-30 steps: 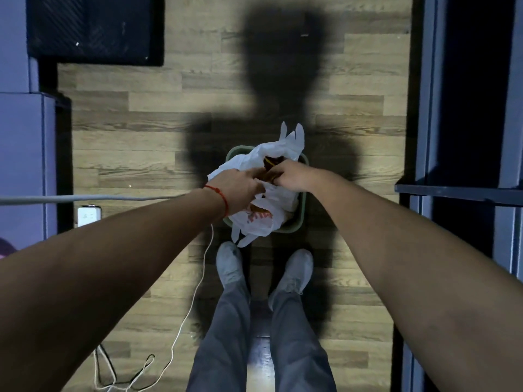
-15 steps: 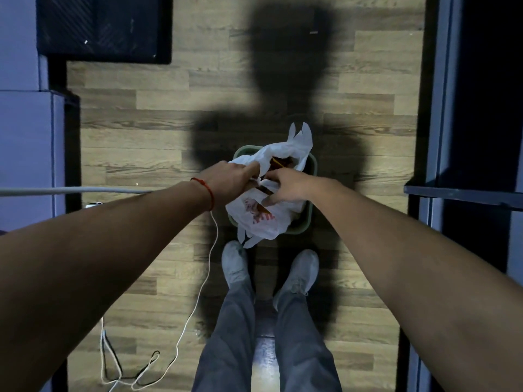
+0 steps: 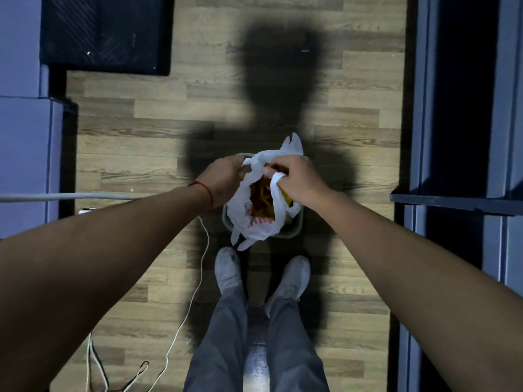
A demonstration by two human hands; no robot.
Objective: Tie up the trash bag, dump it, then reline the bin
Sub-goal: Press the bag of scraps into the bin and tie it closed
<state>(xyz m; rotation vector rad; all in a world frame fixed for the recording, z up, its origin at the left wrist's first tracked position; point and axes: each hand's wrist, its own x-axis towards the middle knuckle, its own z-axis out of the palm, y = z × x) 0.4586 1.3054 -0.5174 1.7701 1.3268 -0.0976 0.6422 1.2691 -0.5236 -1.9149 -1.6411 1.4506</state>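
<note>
left hand (image 3: 223, 179) grip: pinching trash bag (image 3: 243, 219) edge | right hand (image 3: 298, 179) grip: holding its handle | hands now apart, mouth wider

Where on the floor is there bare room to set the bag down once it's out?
The widest bare floor lies beyond the bin, between the dark mat and the right frame. Another patch lies left of the bin, between the mat and the grey bar. Crowded: cord and shoes on the near side.
</note>
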